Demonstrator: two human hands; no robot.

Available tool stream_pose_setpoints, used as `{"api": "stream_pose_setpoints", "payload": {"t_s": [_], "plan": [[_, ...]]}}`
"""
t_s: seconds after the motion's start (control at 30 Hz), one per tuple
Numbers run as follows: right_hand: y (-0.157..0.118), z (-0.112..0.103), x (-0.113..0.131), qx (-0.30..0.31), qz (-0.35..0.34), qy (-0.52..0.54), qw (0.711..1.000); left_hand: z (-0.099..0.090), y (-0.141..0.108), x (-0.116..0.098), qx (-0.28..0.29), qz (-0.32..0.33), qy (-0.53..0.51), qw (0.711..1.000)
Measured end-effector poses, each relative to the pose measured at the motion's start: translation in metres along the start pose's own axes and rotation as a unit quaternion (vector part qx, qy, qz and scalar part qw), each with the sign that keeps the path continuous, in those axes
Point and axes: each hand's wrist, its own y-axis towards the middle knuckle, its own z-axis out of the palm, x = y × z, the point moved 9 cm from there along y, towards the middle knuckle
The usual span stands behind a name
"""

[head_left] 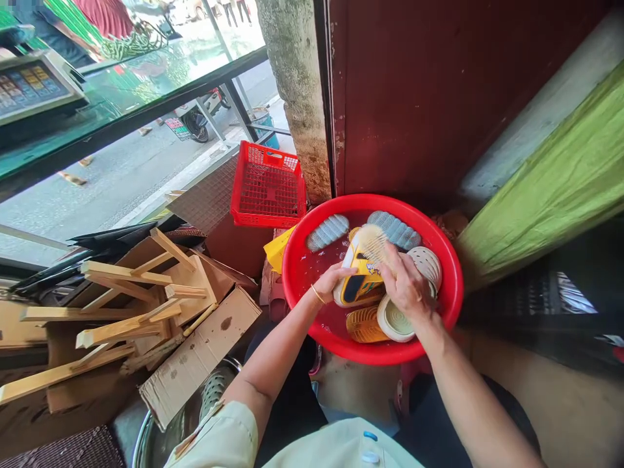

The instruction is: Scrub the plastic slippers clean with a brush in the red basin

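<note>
My left hand (331, 284) is closed on the near left side of a yellow and white shoe (355, 286) with a dark patch and small lettering. It is held tilted over a red basin (373, 356). In my right hand (407, 286) is a brush (373, 242), its pale bristles over the shoe's upper part; the fingers hide its handle. Around them in the basin lie a grey-blue ribbed slipper (328, 233), a second grey-blue slipper (394, 227), a cream clog with holes (426, 263) and a brown-orange slipper (363, 325). Below my right hand sits a round white-rimmed piece (396, 320).
A red plastic crate (269, 188) stands behind the basin on the left. Wooden stools (146, 305) lie upturned among cardboard (205, 344) at left. A dark red panel (414, 97) rises behind the basin, and a green cloth (556, 175) hangs at right. People are outside beyond a glass counter.
</note>
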Motion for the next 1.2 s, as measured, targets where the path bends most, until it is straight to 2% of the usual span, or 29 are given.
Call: {"api": "stream_pose_setpoints", "payload": {"t_s": [0.07, 0.13, 0.23, 0.3, 0.37, 0.47, 0.53, 0.6, 0.67, 0.73, 0.87, 0.93, 1.03, 1.1, 1.2], "plan": [[0.003, -0.002, -0.010, -0.002, 0.037, -0.022, 0.999, -0.003, 0.001, 0.003, -0.003, -0.002, -0.017, 1.000], [0.004, -0.011, -0.023, -0.037, 0.086, -0.040, 0.995, -0.001, 0.001, 0.008, 0.010, -0.022, -0.047, 0.999], [0.004, -0.014, -0.022, -0.055, 0.081, -0.010, 0.995, 0.007, 0.000, 0.010, 0.035, -0.047, -0.098, 0.993], [0.004, -0.009, -0.019, -0.029, 0.065, 0.008, 0.997, 0.008, 0.000, 0.004, 0.030, -0.041, -0.121, 0.991], [0.005, -0.007, -0.024, -0.011, 0.081, -0.002, 0.997, 0.007, -0.001, -0.004, 0.014, -0.023, -0.130, 0.991], [0.001, -0.017, -0.030, -0.047, 0.117, -0.011, 0.992, 0.003, -0.001, -0.015, -0.007, 0.005, -0.128, 0.992], [-0.005, -0.015, -0.012, -0.051, 0.080, 0.016, 0.995, -0.002, 0.002, -0.020, -0.030, 0.023, -0.119, 0.992], [-0.013, -0.001, 0.018, 0.001, 0.000, 0.051, 0.999, -0.011, 0.004, -0.022, -0.065, 0.041, -0.115, 0.990], [-0.019, 0.014, 0.039, 0.056, -0.052, 0.061, 0.995, -0.018, 0.006, -0.020, -0.087, 0.048, -0.116, 0.988], [-0.016, 0.020, 0.039, 0.064, -0.047, 0.048, 0.996, -0.019, 0.006, -0.016, -0.082, 0.038, -0.122, 0.988], [-0.006, 0.012, 0.020, -0.003, 0.004, 0.055, 0.998, -0.021, 0.006, -0.010, -0.076, 0.030, -0.160, 0.984], [-0.012, 0.014, 0.027, -0.006, -0.018, 0.092, 0.996, -0.025, 0.007, -0.007, -0.089, 0.030, -0.185, 0.978], [-0.021, 0.023, 0.040, 0.028, -0.051, 0.122, 0.991, -0.031, 0.006, -0.003, -0.095, 0.013, -0.208, 0.973], [-0.018, 0.022, 0.027, 0.028, -0.017, 0.102, 0.994, -0.032, 0.003, -0.003, -0.079, -0.009, -0.194, 0.978], [-0.006, 0.004, -0.018, -0.030, 0.089, 0.063, 0.994, -0.029, -0.002, -0.010, -0.053, -0.012, -0.142, 0.988]]}}
